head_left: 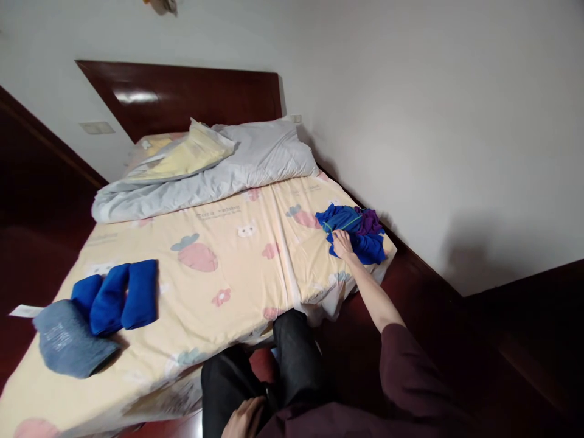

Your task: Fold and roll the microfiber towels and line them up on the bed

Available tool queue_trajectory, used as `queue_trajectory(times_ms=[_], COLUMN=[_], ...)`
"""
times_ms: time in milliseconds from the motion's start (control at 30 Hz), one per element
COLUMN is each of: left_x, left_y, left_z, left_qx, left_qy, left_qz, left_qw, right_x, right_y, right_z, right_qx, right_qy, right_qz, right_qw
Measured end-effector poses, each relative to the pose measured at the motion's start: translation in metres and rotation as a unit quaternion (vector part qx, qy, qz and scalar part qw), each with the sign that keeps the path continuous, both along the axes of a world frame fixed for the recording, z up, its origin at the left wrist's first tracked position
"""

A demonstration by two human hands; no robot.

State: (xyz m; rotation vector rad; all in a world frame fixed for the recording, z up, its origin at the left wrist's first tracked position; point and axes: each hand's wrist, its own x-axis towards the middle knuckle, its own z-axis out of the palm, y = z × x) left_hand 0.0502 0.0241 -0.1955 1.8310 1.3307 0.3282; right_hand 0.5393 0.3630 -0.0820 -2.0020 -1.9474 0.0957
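A heap of blue and purple clothes [364, 241] lies at three o'clock on the bed [249, 267]. It looks light, soft and limp, perhaps a little slippery; an edge or seam should hold best. The right hand [342, 243] curls closed on the heap's eight o'clock side. The left hand [244, 418], at six o'clock, rests against dark trousers [298, 350]; I cannot tell its grip. Folded blue garments [140, 295] lie at eight o'clock, the grey quilt [271, 149] at twelve.
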Motion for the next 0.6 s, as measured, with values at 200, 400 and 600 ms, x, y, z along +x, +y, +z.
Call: queue_trajectory(times_ms=[200,400,600], left_x=[0.019,0.030,0.007], left_y=[0.028,0.067,0.063], left_z=[0.044,0.084,0.099], left_qx=[0.091,0.212,0.237], left_qy=[-0.048,-0.061,-0.012], left_qz=[0.064,0.127,0.066], left_qw=[0.993,0.967,0.969], right_x=[-0.096,-0.227,-0.299], right_y=[-0.077,-0.189,-0.270], right_z=[0.009,-0.015,-0.017], right_qx=[0.023,-0.003,0.008], right_qy=[0.208,0.331,0.403], right_qz=[0.204,0.339,0.362], right_qw=[0.956,0.881,0.840])
